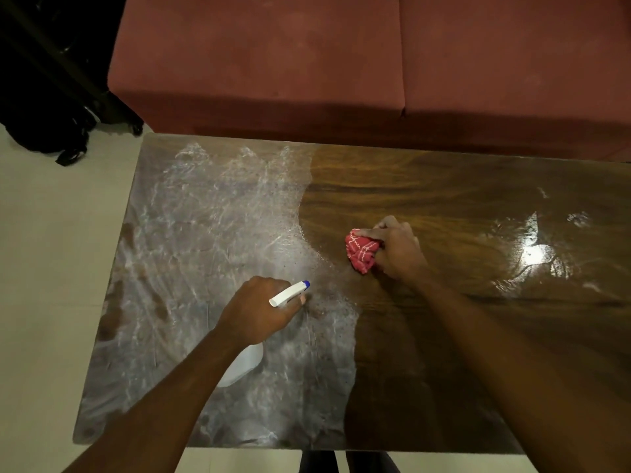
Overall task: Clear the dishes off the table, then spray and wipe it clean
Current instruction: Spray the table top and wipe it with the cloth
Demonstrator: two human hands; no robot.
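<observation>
A glossy wooden table [444,353] fills the view and carries no dishes. Its left half is covered with whitish wet streaks; the right half shows dark wood with a few wet patches. My left hand [256,308] grips a white spray bottle [244,365] above the streaked part, its blue-tipped nozzle [305,285] pointing right and away from me. My right hand [397,249] presses a crumpled red cloth [362,250] onto the table near the middle, just right of the streaks' edge.
A red sofa [273,63] stands directly behind the table's far edge. A black bag [44,131] lies on the pale tiled floor [51,268] at the far left. A bright light reflection [534,254] glares on the table's right side.
</observation>
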